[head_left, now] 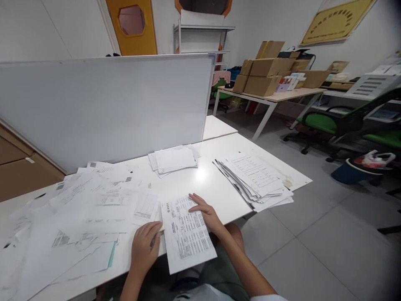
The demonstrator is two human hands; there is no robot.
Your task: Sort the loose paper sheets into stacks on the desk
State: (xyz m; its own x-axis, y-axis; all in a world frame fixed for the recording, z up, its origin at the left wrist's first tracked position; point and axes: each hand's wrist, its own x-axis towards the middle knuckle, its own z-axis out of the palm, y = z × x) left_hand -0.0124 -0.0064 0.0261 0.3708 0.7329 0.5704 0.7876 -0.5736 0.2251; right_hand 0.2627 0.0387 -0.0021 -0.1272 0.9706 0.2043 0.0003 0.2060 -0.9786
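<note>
A printed sheet of paper (186, 234) lies in front of me at the table's near edge, its lower part sticking out past the edge. My right hand (206, 213) rests on its upper right side with fingers stretched out. Beside the sheet's left edge, my left hand (145, 244) is closed, fingers curled. A small pale end shows at its fingertips, but what it belongs to is hidden. Left of that hand spreads a loose pile of papers (94, 213), some printed. A thick stack of printed sheets (257, 177) sits to the right.
A smaller stack of white sheets (175, 161) lies farther back, before a standing whiteboard (125, 104). Cardboard (28, 175) leans at the left. Beyond the white table (216, 188), at right, are a bin (354, 171), green chairs (322, 122) and a table with cardboard boxes (263, 79).
</note>
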